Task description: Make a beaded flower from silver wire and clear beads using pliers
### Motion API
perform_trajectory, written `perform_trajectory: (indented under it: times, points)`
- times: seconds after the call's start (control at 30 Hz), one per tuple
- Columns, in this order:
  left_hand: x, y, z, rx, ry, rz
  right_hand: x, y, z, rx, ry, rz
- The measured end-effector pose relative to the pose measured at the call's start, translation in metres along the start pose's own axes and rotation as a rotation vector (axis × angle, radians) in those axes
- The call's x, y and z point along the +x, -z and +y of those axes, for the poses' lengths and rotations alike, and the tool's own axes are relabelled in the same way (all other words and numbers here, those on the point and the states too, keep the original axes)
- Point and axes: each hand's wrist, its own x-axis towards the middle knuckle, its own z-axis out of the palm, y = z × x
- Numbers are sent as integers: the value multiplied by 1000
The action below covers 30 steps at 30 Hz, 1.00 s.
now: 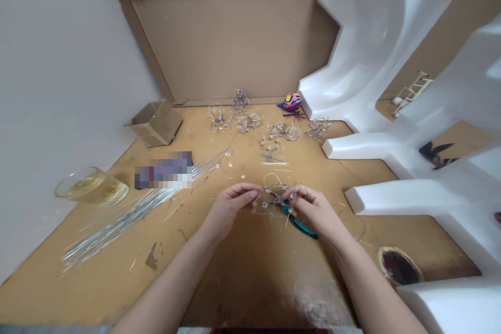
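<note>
My left hand point(230, 204) is closed in a pinch on a thin wire piece with clear beads point(270, 195) over the middle of the brown board point(242, 271). My right hand point(313, 207) grips small pliers with teal handles point(299, 222), the jaws pointing left at the same wire. The wire makes small loops between the two hands. Both hands sit close together, a little above the board.
Several finished wire-and-bead flowers point(250, 121) lie at the back. A bundle of straight wires point(129, 214) lies left, near a glass bowl point(92, 187) and a small cardboard box point(155, 123). White foam blocks point(391, 88) stand right. A colourful toy point(293, 102) and a dark round hole point(399, 266) are also here.
</note>
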Motion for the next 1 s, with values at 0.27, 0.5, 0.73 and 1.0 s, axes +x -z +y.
perform_trajectory:
  times: [0.27,0.5,0.73,1.0]
  points:
    - [-2,1,0,57,-12,-36,1,1,1,51,-5,25]
    - [-11,-7,3,196,-128,-128,10,0,14,493,-163,-24]
    - [-18,-12,6,267,-228,-157,11,1,16,600,-86,-38]
    - [-21,-15,3,286,-273,-187,13,2,17,682,-70,-50]
